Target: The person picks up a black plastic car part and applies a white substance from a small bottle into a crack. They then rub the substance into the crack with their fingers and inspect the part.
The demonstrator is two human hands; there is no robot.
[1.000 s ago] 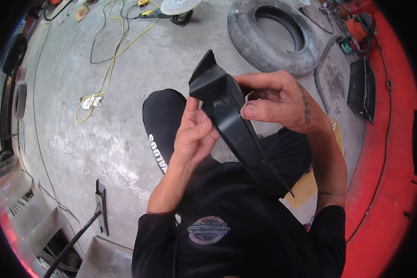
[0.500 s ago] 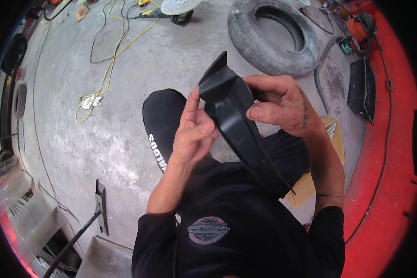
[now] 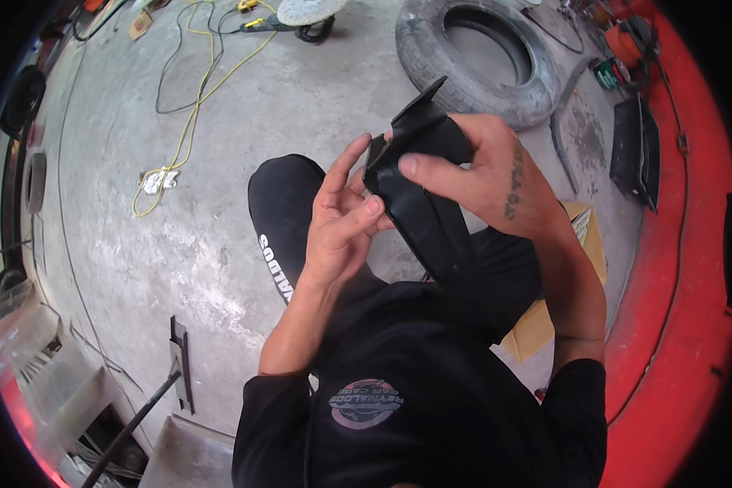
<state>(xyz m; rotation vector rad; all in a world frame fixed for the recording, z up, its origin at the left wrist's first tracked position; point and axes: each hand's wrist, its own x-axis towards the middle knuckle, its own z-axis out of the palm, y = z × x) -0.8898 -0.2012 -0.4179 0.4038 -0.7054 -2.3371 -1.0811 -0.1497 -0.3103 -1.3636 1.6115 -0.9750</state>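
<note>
Concrete floor [image 3: 211,252] is pretty cluttered: old tire [image 3: 428,61] up ahead, yellow cord [image 3: 193,122] off left, cardboard box [image 3: 532,332] at right. Semi-glossy black flanged part [image 3: 425,224] is above the lap, left hand [image 3: 336,236] and right hand [image 3: 504,180] fingers clamped on it, long axis running lapward, flared end pointing tireward.

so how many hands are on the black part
2: the left hand at the left edge of the black part, and the right hand on its right side. No other hand shows, though its underside is hidden.
</note>
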